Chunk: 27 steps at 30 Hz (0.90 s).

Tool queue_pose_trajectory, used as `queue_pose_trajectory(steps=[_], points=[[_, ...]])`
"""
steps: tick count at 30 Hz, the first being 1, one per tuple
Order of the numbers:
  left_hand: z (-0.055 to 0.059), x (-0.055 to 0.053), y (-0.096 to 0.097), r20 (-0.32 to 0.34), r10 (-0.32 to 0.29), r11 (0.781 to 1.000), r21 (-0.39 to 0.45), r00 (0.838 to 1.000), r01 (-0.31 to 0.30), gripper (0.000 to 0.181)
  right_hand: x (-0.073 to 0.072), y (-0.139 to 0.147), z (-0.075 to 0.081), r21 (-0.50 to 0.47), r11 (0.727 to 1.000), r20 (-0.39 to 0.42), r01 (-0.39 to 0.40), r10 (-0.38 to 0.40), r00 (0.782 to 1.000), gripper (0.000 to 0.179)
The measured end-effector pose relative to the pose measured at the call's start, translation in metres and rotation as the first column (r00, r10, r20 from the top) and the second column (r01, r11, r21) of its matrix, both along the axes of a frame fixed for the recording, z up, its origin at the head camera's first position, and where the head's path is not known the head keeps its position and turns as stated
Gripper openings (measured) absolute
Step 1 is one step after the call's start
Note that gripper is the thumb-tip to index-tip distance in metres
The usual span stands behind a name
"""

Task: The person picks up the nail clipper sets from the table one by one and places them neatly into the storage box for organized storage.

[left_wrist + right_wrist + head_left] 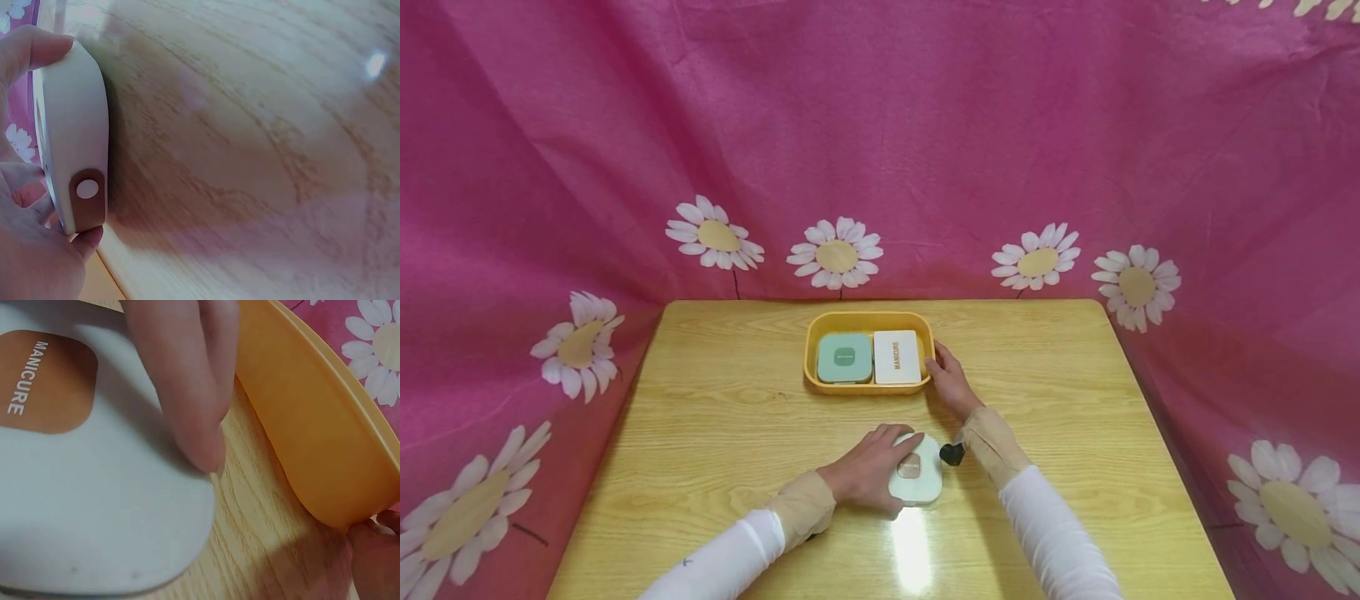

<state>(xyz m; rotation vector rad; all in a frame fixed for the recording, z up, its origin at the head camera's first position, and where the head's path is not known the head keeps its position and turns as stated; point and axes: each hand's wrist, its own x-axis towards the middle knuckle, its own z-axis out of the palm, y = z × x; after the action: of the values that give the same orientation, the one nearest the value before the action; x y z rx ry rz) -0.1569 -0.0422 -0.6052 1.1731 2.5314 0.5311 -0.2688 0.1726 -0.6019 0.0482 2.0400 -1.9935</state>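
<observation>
My left hand [867, 468] grips a white manicure case [927, 477] with a brown label on its lid. In the left wrist view the case [75, 125] shows its side and a brown snap tab [87, 209], with thumb and fingers around it. At the right end of a yellow tray [868, 389], my right hand [955, 385] pinches the tray's edge, thumb over the rim. A mint-green case [845, 368] and a white box marked MANICURE [907, 358] lie side by side in the tray. Part of the right hand is out of frame in the right wrist view.
The wooden table [730, 400] carries the tray near its far edge and the white case closer to me. A pink curtain [925, 150] with daisies hangs behind and at both sides. A black wrist device [952, 454] sits beside the right cuff.
</observation>
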Motion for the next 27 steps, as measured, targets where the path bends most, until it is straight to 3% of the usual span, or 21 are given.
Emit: queue_pose_trajectory(steps=[6, 15, 27], points=[[0.004, -0.002, -0.004, 0.006, 0.021, 1.0, -0.001, 1.0, -0.021, 0.113, -0.001, -0.002, -0.01, 0.039, 0.999, -0.034, 0.035, -0.034, 0.999, 0.054], [0.01, -0.003, -0.011, -0.031, 0.045, 0.998, 0.041, 0.999, -0.043, 0.115, -0.001, -0.003, -0.009, 0.034, 0.999, -0.031, 0.042, -0.041, 0.999, 0.054], [0.033, -0.01, -0.027, -0.016, 0.121, 0.985, 0.13, 0.993, -0.117, 0.111, -0.004, -0.001, -0.009, 0.04, 0.999, -0.01, 0.004, -0.004, 1.0, 0.055]])
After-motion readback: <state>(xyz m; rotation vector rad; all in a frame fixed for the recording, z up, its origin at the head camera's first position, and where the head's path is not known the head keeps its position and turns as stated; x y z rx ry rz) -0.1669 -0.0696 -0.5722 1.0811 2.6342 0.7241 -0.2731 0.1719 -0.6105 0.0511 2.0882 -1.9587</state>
